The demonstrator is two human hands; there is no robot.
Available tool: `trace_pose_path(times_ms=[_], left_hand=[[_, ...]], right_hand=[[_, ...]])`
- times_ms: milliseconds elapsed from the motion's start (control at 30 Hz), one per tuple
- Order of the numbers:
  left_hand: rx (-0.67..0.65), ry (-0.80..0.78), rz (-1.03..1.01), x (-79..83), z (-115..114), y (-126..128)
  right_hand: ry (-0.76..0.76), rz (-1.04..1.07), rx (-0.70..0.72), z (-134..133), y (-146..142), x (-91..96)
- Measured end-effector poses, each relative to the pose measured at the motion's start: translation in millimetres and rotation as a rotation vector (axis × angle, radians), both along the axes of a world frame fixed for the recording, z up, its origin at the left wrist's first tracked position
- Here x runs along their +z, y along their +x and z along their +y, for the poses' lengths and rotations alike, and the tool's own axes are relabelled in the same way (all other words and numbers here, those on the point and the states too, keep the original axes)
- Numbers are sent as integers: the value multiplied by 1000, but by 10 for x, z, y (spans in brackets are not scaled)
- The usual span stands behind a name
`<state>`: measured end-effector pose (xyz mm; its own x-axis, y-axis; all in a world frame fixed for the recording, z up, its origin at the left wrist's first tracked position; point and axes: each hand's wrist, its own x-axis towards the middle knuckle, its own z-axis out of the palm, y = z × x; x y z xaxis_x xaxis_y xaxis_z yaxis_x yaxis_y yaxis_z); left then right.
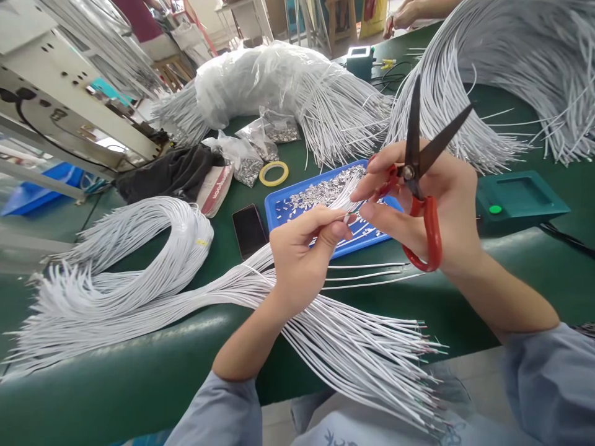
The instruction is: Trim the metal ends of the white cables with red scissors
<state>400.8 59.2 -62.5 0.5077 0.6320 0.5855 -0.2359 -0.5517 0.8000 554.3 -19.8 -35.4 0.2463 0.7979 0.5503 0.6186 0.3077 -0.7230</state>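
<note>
My left hand [304, 257] pinches a thin white cable [346, 218] close to its end, between thumb and forefinger. Red-handled scissors [409, 172] sit in my right hand [453, 207], their dark blades spread and pointing upward. The right thumb and fingertips also reach the cable end; whether they grip its fine wires I cannot make out. Beneath both hands, a blue tray [344, 249] holds many small silvery pieces [309, 199] and part of a cable bunch. A large fan of white cables [362, 337] runs under my left forearm toward the table's front edge.
A phone [250, 230], yellow tape roll [274, 174] and plastic bags of small parts [246, 164] lie behind. Coiled cables [174, 248] rest left, a plastic-wrapped bundle [251, 80] and another bundle [511, 68] farther back. A green device [523, 201] stands right. Another person's hand [405, 13] shows beyond.
</note>
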Motion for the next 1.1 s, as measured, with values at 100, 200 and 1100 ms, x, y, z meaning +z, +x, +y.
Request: trace_pose_path(times_ms=[100,200,1100], left_hand=[[-20,-13,-21,8,-6,5],[-38,-16,-18,25,-12,11],[62,-241,-44,84,78,7]], right_hand=[[4,91,45,5,1,7],[36,169,132,16,4,2],[142,231,74,163,82,-36]])
